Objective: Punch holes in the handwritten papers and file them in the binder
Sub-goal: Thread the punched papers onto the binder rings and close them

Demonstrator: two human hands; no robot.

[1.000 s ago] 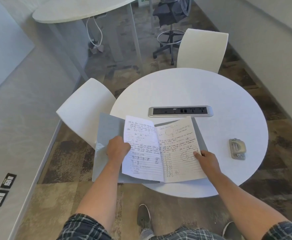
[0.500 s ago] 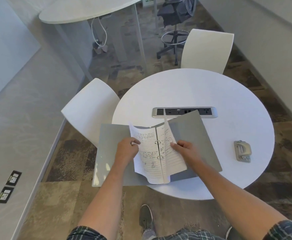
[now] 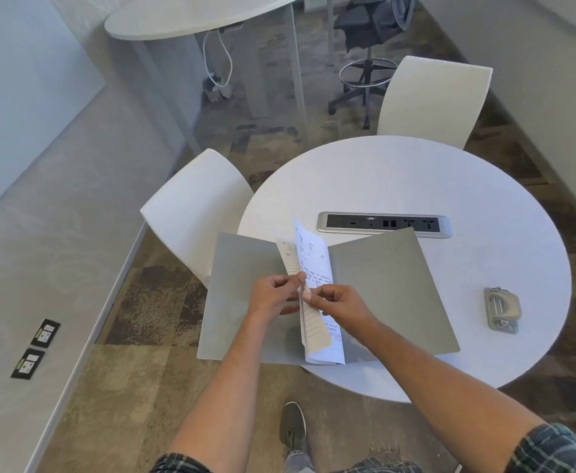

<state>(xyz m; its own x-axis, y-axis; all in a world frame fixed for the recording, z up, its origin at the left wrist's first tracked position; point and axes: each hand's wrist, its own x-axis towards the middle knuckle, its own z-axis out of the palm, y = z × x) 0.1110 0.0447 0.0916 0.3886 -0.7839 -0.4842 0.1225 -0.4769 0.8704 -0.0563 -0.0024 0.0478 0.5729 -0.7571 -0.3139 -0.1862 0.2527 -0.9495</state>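
Observation:
A grey binder [image 3: 392, 288] lies open on the near left part of the round white table [image 3: 416, 179], its left cover hanging past the table's edge. The handwritten papers [image 3: 313, 264] stand nearly upright along the binder's spine, folded together. My left hand [image 3: 272, 295] pinches them from the left and my right hand [image 3: 344, 302] from the right, fingertips meeting at the sheets' middle. The binder rings are hidden behind the hands. A grey hole punch [image 3: 501, 310] rests on the table to the right, apart from both hands.
A silver power socket strip [image 3: 383, 224] is set into the table just beyond the binder. White chairs stand at the table's left [image 3: 194, 206] and far side [image 3: 433, 97]. A black office stool [image 3: 368, 63] and another white table [image 3: 194, 15] stand farther back.
The sheets, spread flat a second ago, have been brought together and stand upright at the spine. Both hands moved inward until they meet. The right cover now lies bare.

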